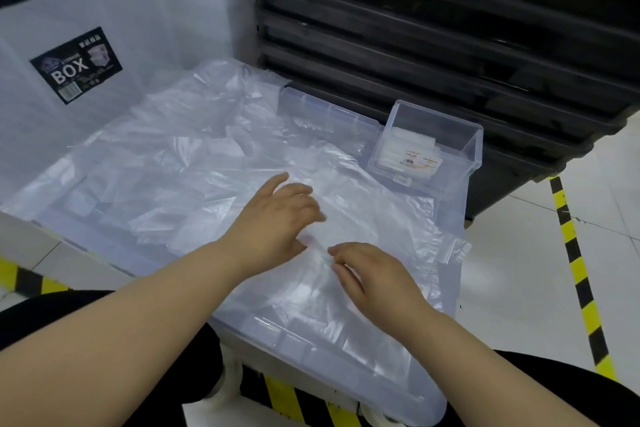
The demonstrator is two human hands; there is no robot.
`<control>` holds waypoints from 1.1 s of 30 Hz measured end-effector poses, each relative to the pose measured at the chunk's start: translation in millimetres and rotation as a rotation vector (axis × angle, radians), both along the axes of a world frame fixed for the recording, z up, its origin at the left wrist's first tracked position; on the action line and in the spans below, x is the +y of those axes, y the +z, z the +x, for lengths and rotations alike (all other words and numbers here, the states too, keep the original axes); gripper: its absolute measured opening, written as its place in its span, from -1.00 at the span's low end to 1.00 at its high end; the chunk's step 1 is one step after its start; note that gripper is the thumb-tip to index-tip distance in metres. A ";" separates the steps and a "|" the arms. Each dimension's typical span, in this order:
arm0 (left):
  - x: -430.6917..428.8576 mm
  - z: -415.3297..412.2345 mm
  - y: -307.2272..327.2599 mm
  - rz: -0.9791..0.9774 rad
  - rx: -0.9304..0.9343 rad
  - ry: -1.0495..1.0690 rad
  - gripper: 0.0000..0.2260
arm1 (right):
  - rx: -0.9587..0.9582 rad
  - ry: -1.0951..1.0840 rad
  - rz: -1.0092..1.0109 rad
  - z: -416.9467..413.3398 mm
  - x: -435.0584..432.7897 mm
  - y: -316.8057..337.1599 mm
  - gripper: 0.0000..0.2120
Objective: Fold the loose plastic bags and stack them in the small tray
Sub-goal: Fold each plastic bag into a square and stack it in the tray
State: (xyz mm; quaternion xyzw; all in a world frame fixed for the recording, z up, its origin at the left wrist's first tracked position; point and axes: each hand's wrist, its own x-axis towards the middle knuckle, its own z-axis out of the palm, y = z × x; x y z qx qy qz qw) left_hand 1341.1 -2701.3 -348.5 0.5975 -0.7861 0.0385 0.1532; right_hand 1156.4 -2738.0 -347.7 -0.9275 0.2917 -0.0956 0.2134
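Several loose clear plastic bags point(180, 163) lie spread over the translucent lid of a storage box point(398, 388). One bag point(374, 218) lies flat in front of me. My left hand point(277, 218) rests on it with fingers spread and relaxed. Just to the right, my right hand point(370, 274) pinches a fold of the same bag between curled fingers. The small clear tray point(450, 146) stands at the lid's far right corner, with a flat stack of folded bags point(401, 149) inside it.
A big translucent storage box with a black "BOX" label point(76, 66) stands at the left rear. Stacked black crates point(450, 28) rise behind the tray. Yellow-and-black floor tape point(575, 270) runs along the right and near edges.
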 end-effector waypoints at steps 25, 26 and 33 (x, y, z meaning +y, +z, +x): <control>18.8 56.1 38.3 0.798 0.306 0.408 -0.86 | 0.449 -0.118 0.395 -10.0 -29.7 30.8 -0.68; 21.0 60.3 40.7 0.832 0.386 0.408 -0.80 | 0.428 -0.170 0.452 -12.1 -33.8 31.6 -0.71; 25.8 68.1 46.2 0.901 0.579 0.497 -0.83 | 0.454 -0.476 0.496 -23.6 -54.3 25.1 -0.78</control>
